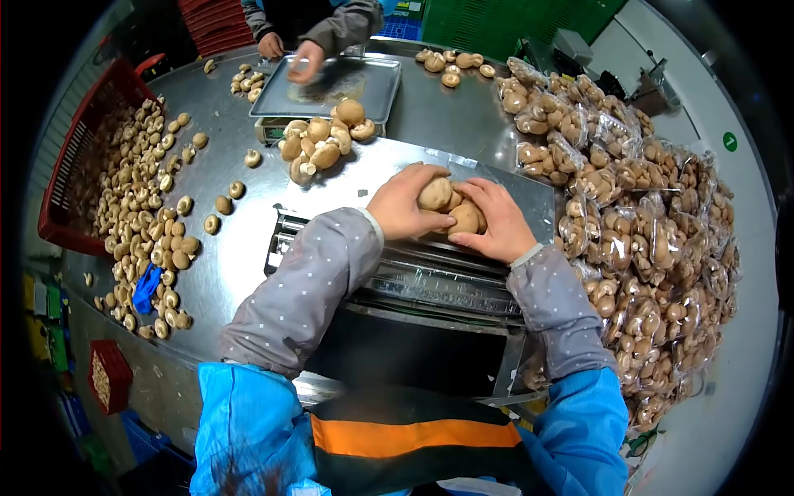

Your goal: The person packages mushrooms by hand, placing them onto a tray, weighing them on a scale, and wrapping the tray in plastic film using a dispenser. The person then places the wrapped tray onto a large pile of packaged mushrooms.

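Between my two hands sits a small cluster of brown mushrooms (465,217), above the metal top of a wrapping machine (438,285) with a film roll. My left hand (409,202) curls round the cluster's left side, thumb at its front. From the right, my right hand (499,221) closes on the same mushrooms, its fingers over their top. The undersides of the mushrooms are hidden. Just left of my left hand, a loose pile of mushrooms (321,142) rests at the near edge of a scale's metal tray (385,87).
Wrapped mushroom packs (628,240) are heaped along the right side. At left, loose mushrooms (149,223) spill from a red crate (62,190), with a blue item (147,288) among them. Across the table, a co-worker's blurred hand (306,62) is over the scale tray.
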A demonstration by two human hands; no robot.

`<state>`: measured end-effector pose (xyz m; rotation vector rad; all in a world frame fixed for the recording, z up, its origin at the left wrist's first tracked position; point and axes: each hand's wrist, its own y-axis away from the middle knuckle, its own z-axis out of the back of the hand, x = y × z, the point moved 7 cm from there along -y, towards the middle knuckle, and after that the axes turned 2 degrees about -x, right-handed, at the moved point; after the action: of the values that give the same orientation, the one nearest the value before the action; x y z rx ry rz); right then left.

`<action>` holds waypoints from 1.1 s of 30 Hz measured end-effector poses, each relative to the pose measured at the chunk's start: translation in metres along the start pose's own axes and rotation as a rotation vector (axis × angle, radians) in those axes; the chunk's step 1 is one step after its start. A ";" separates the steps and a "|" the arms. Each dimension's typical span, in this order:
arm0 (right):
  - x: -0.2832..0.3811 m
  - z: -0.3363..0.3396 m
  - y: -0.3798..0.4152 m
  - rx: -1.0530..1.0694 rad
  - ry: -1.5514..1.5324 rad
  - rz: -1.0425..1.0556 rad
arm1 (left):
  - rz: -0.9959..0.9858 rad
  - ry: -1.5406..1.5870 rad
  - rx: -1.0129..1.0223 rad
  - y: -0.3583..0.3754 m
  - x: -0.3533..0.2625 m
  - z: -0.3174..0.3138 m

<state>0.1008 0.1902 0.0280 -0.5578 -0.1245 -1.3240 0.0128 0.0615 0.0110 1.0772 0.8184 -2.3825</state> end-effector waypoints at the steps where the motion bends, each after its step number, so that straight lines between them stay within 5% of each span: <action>1: 0.002 0.000 0.003 -0.005 0.004 -0.020 | -0.017 0.016 0.016 0.000 -0.004 -0.001; 8: 0.015 0.006 0.015 -0.019 0.020 -0.050 | -0.126 -0.059 0.026 0.000 -0.016 -0.008; 15: 0.025 0.022 0.012 -0.011 0.038 -0.001 | 0.096 0.258 0.045 0.000 0.004 0.006; 23: 0.030 0.042 0.027 -0.038 0.038 0.028 | 0.139 0.266 -0.035 0.019 0.015 0.035; 29: 0.007 0.073 0.115 0.109 -0.046 0.050 | -0.121 -0.344 0.155 0.094 -0.017 0.090; 33: 0.004 0.072 0.156 0.265 0.308 -0.008 | -0.285 -0.798 0.308 0.127 -0.031 0.088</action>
<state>0.2650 0.2399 0.0423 -0.1261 -0.0475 -1.3597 0.0561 -0.0872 0.0382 0.0221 0.3301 -2.8862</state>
